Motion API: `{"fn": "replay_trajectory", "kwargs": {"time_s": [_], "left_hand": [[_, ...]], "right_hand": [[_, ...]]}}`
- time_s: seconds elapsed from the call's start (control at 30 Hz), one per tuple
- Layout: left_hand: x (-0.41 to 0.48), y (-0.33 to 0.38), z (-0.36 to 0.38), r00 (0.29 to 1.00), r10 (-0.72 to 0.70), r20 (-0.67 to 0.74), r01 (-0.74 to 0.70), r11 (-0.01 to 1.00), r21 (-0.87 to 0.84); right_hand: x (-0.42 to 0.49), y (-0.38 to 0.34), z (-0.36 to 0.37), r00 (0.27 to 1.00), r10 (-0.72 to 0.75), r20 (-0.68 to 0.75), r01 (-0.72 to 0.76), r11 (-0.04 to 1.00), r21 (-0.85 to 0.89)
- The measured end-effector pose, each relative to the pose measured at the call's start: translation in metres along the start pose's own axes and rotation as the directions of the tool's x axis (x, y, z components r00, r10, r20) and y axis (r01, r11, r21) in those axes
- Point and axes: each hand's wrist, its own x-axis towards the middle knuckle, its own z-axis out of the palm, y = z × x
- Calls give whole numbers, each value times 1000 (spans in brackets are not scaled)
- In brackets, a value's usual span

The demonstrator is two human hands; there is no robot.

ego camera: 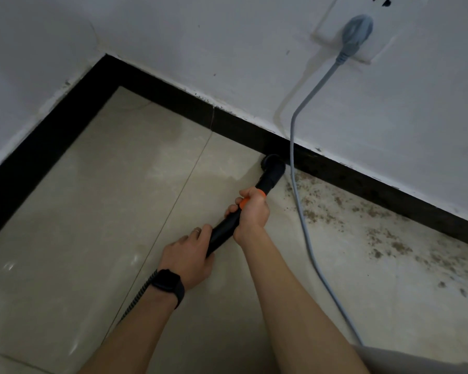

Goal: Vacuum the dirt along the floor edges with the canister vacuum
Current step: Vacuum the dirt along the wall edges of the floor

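Meeting in a corner at the upper left, two white walls are footed by a black skirting board, its top edge ragged with paint. Below it lies a floor of glossy beige tiles, which look clean on this side. A thin grout line runs down from the skirting.

The person's left hand, with a dark watch on the wrist and a ring on one finger, curls around the lower part of the black vacuum wand. A striped cord trails behind the wrist; where it leads cannot be told. The right hand grips the wand higher up, fingers wrapped tight over an orange collar.

The wand slants up and to the right to a round black brush nozzle, pressed down where the floor meets the skirting.

Just right of the nozzle a grey power cable hangs down the wall from a grey plug in a white socket and crosses the floor toward the lower right.

Beyond the cable, brown dirt lies scattered along the skirting and over the pale tiles, thickest near the wall.
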Motion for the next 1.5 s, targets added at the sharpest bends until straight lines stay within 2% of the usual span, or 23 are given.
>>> {"fn": "replay_trajectory", "kwargs": {"time_s": [0.23,0.53,1.0,1.5], "left_hand": [[-18,-34,-9,998,-44,42,48,996,-82],[-62,-56,-9,989,90,121,-100,992,73],[-74,-31,4,967,218,131,-231,968,96],[-58,3,9,977,177,121,-193,973,130]], "right_hand": [[-19,27,18,999,27,32,-25,998,-52],[-54,68,-16,993,80,-82,-71,991,113],[-60,64,-58,982,97,-165,-64,979,195],[-45,37,-71,988,76,-133,-49,980,195]]}}
